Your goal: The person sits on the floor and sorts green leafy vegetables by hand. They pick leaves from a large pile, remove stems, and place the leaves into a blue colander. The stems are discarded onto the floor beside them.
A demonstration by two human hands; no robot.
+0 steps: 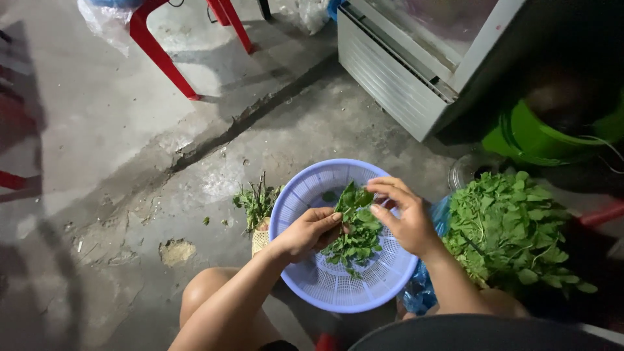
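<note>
Over the blue-violet plastic colander (305, 286) in front of my knees, I am working both hands at one leafy green sprig (355, 203). My left hand (309, 232) is curling in from the left, its fingers pressed together with the tips pinching the sprig's lower stem. My right hand (406, 214) is arching over from the right, its fingers bent and gathered, nipping at the top leaves of that same sprig; the gap between thumb and forefinger is too small for me to tell more. The sprig is standing nearly upright between my two hands, just above the middle of the colander.

Inside the one colander, a single loose heap of picked leaves (354, 247) is lying on the slotted bottom, touching the foot of the sprig. To my right, one large mound of unpicked greens (510, 227) is sitting on a blue plastic bag (422, 289), just beside the colander's rim. To the left of the colander, one small pile of stripped stems (257, 203) is lying on the concrete floor (130, 195).

Further off, two red legs of a plastic stool (162, 62) are standing on the floor, one green bucket (539, 140) is sitting behind the greens, and one grey metal cabinet (403, 71) is rising next to it.
</note>
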